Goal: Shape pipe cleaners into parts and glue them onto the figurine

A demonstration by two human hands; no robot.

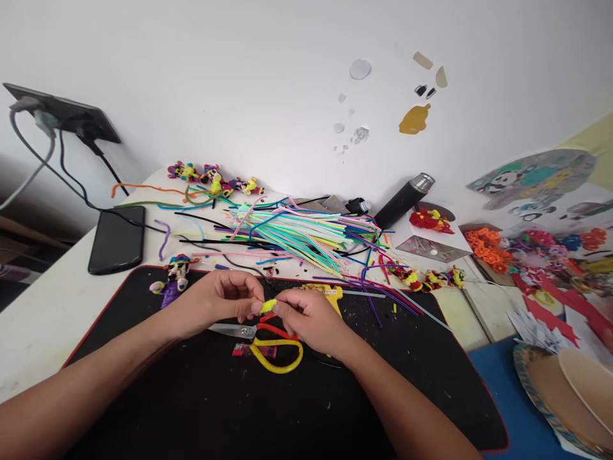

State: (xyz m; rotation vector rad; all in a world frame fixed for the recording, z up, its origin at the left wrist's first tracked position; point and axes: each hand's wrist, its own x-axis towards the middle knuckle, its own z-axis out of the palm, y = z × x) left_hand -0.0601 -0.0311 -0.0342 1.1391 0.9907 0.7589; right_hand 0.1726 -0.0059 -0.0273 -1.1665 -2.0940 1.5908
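Note:
Between the fingertips of my left hand [233, 299] and my right hand [306, 316] is a small coiled piece of yellow pipe cleaner [269, 306]. Both hands pinch it, one from each side, above the black mat [225, 409]. Just below them lie scissors [278, 365] with red and yellow handles, partly hidden by my right hand. A red lighter [242, 350] rests under the scissors. Behind my right hand a yellow glue gun [332, 294] is partly covered. A purple pipe-cleaner doll [175, 281] sits beyond my left forearm.
A large pile of pipe cleaners [297, 230] spreads across the table's back. At the left are a black phone [117, 239], cables and a wall socket [62, 112]. A black flask [405, 199] leans at the right, near a white box [435, 241]. Finished dolls [215, 180] line the wall.

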